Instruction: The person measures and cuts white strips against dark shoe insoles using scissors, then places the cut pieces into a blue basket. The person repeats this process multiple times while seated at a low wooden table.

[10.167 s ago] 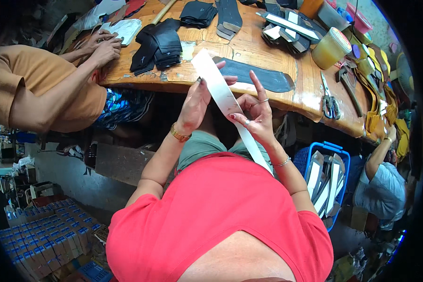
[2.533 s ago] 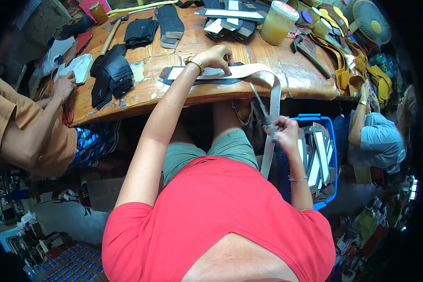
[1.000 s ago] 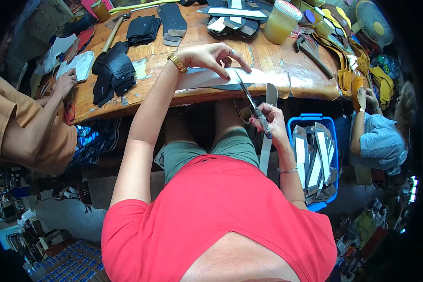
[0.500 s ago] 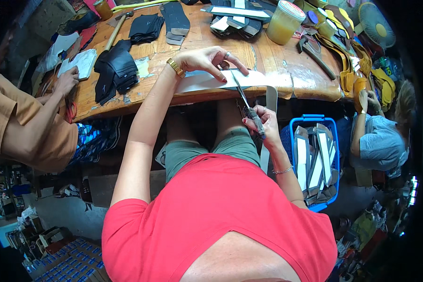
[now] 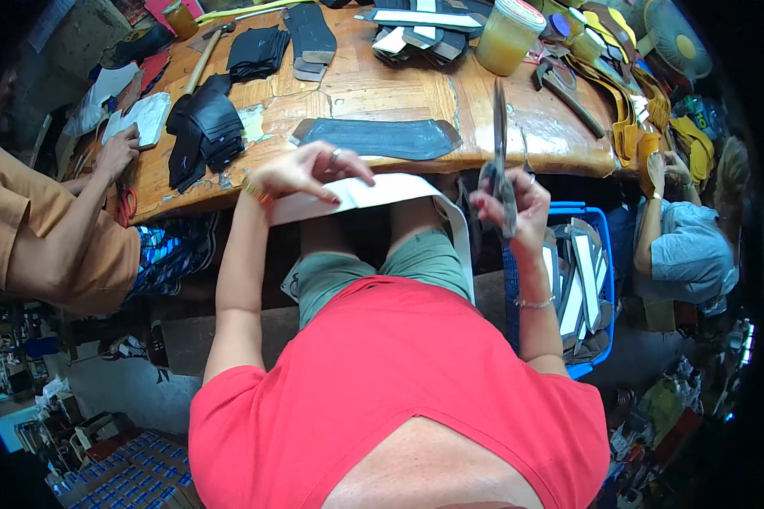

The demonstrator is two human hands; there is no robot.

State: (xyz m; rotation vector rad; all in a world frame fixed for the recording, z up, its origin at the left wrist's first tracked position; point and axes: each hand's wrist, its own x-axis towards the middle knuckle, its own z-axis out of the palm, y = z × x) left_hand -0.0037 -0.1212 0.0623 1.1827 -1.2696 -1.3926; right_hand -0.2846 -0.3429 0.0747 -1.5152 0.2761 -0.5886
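Note:
Pinched between the thumb and fingers of my left hand (image 5: 310, 172) is a long white strip (image 5: 386, 188), held just off the table's front edge. Its right end bends down and hangs past my thigh. My right hand (image 5: 522, 204) grips a pair of scissors (image 5: 500, 127) to the right, apart from the strip, with the blades pointing up and away from me. The blades are blurred, so whether they are parted does not show clearly. Beyond the strip, a dark shaped leather piece (image 5: 378, 138) with brown ends lies flat near the table edge.
Stacks of black cut pieces (image 5: 204, 127) and a hammer (image 5: 205, 59) lie left on the wooden table (image 5: 373, 93). A jar (image 5: 509, 38) and another hammer (image 5: 569, 97) stand and lie right. A blue basket (image 5: 604, 254) holds strip-backed pieces. Co-workers sit on both sides.
My left hand has drawn the white strip left and toward me, off the table, uncovering the dark leather piece. The scissors have moved right, away from the strip, and now point straight up.

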